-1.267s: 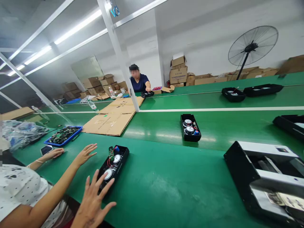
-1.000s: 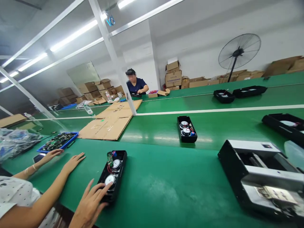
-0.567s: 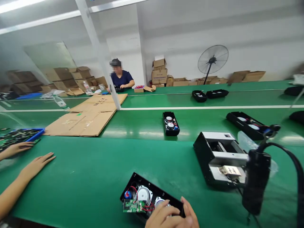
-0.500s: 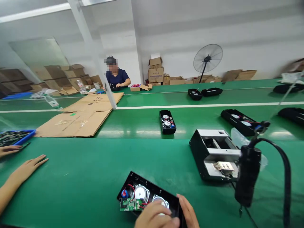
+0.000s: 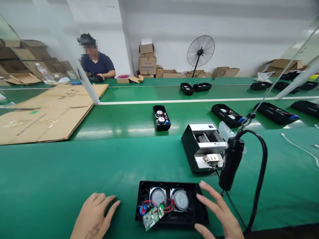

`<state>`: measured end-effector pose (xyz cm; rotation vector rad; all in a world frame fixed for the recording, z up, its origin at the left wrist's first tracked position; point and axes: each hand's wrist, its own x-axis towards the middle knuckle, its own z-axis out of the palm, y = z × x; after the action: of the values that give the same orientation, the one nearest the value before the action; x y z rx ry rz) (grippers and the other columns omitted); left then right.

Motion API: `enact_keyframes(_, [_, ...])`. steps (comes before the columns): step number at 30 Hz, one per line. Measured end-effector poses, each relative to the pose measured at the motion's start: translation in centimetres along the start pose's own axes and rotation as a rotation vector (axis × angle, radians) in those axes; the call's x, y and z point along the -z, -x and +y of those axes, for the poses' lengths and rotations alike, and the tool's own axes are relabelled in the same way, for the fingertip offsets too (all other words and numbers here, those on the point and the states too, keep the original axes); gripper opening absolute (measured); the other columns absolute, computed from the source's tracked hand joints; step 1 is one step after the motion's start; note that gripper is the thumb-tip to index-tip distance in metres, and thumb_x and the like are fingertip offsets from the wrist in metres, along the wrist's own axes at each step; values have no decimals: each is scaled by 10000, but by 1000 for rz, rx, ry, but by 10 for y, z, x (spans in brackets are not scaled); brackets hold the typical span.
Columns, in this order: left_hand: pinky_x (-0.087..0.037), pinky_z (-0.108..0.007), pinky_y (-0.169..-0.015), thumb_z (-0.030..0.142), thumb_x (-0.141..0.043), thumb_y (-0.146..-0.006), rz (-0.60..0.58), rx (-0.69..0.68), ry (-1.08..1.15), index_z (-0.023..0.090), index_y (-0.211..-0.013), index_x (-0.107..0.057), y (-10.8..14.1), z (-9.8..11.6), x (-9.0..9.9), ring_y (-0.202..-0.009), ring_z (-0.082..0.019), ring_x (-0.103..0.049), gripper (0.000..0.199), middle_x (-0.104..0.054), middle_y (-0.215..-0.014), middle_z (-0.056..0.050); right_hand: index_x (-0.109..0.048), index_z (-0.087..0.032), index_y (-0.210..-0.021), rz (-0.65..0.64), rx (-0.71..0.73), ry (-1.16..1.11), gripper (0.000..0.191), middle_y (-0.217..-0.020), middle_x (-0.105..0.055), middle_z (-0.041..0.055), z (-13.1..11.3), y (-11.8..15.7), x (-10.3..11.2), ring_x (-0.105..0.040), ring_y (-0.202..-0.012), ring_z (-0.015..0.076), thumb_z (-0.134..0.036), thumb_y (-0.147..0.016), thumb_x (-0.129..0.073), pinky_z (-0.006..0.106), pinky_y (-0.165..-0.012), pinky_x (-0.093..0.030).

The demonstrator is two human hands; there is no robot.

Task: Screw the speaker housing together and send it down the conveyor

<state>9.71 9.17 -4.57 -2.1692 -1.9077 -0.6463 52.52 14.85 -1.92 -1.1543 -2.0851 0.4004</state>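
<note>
The speaker case [image 5: 171, 202] now lies square at the table's [image 5: 62, 169] near edge, pulled over from the left side. The right hand [image 5: 219, 212] cups its right end, fingers spread; the left hand [image 5: 93, 217] rests flat beside it, holding nothing.

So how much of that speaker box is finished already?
Done: two round speakers sit inside the open black case, with red wires attached. In hand: the right hand touches the case's right end, and the left hand lies flat on the green table beside it. Left: the small green circuit board hangs loose over the case's front edge, and the hanging screwdriver is untouched.
</note>
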Motion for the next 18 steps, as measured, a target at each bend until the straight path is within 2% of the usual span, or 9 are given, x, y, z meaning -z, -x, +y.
enact_keyframes(3, [-580, -442, -884, 409, -433, -1066, -15, -28, -64, 269, -1117, -704, 1, 2, -13, -771, -237, -702, 309, -759, -864, -19, -693, -344, -1271, 1, 176, -97, 399, -1219, -791, 67, -21, -7, -12, -758, -1148, 324, -274, -888, -781, 419, -930, -675])
enact_keyframes(7, [-579, -477, -968, 241, -460, -994, -34, -22, -18, 271, -1106, -678, -4, 8, -19, -806, -230, -686, 246, -700, -839, -12, -705, -269, -1169, 21, 377, -118, 288, -1027, -844, 42, -51, -23, -46, -799, -928, 246, -253, -895, -795, 329, -795, -683])
enact_keyframes(8, [-568, -509, -1014, 210, -469, -968, -42, -17, 3, 276, -1161, -672, -6, 12, -17, -857, -239, -697, 288, -709, -892, -22, -705, -250, -1153, 37, 410, -101, 264, -1007, -846, 46, -58, -26, -55, -794, -899, 239, -241, -899, -780, 329, -769, -677])
enact_keyframes(10, [-509, -585, -1121, 169, -491, -918, -79, -19, 75, 286, -1355, -611, -11, 22, -13, -1104, -287, -699, 468, -723, -1153, -70, -711, -232, -1138, 72, 426, -56, 234, -982, -847, 54, -71, -32, -71, -780, -868, 241, -218, -905, -735, 349, -741, -660])
enact_keyframes(11, [-480, -606, -1155, 158, -506, -898, -116, -35, 135, 292, -1455, -545, -14, 29, -10, -1263, -318, -648, 574, -677, -1338, -97, -715, -231, -1133, 81, 418, -36, 226, -974, -846, 55, -77, -35, -77, -774, -860, 243, -210, -908, -711, 359, -737, -649])
enact_keyframes(13, [-478, -599, -1163, 139, -565, -863, -209, -87, 292, 305, -1587, -398, -21, 45, -7, -1484, -365, -473, 762, -448, -1641, -116, -723, -233, -1100, 104, 366, -10, 196, -941, -839, 50, -86, -40, -86, -764, -856, 244, -184, -922, -658, 373, -752, -627])
enact_keyframes(15, [-519, -561, -1130, 113, -672, -816, -280, -115, 456, 331, -1630, -310, -27, 60, -10, -1534, -387, -399, 917, -253, -1742, -121, -722, -224, -1039, 120, 320, -14, 183, -891, -820, 42, -90, -44, -89, -762, -848, 234, -134, -940, -596, 374, -771, -607])
enact_keyframes(18, [-516, -529, -1139, 49, -784, -747, -281, -61, 660, 365, -1617, -294, -33, 77, -24, -1529, -378, -411, 1046, -209, -1746, -144, -721, -204, -1052, 119, 277, -61, 218, -893, -798, 52, -82, -46, -84, -762, -826, 211, -90, -963, -557, 356, -781, -608])
